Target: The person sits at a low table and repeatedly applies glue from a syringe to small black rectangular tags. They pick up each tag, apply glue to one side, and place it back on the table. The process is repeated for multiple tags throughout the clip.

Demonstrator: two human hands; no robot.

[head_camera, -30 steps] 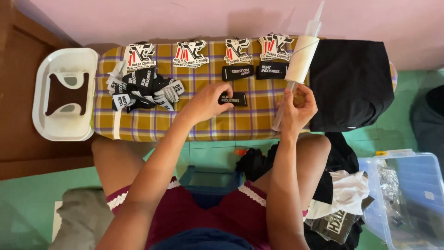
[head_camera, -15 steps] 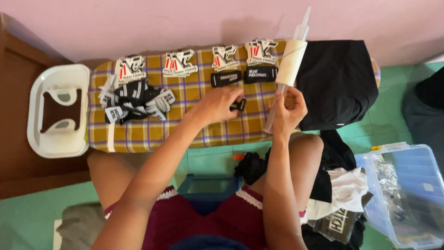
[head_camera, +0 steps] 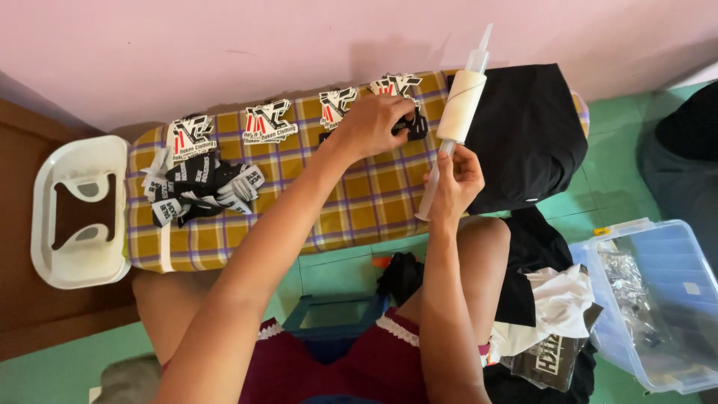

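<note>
Upper centre, left hand [head_camera: 372,123] presses black labels [head_camera: 411,127], grip unclear; right hand [head_camera: 456,179] pinches the big syringe [head_camera: 458,112]; a squeeze could smear the checked board [head_camera: 359,194].

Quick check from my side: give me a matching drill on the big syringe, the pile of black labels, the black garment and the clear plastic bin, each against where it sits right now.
Things:
1. large syringe
2. pile of black labels
3. black garment
4. clear plastic bin

Places:
A. on the floor, at the right edge of the view
B. held upright in the right hand
C. left part of the plaid board
D. draped over the board's right end

Pairs: 1-B, 2-C, 3-D, 4-A
</note>
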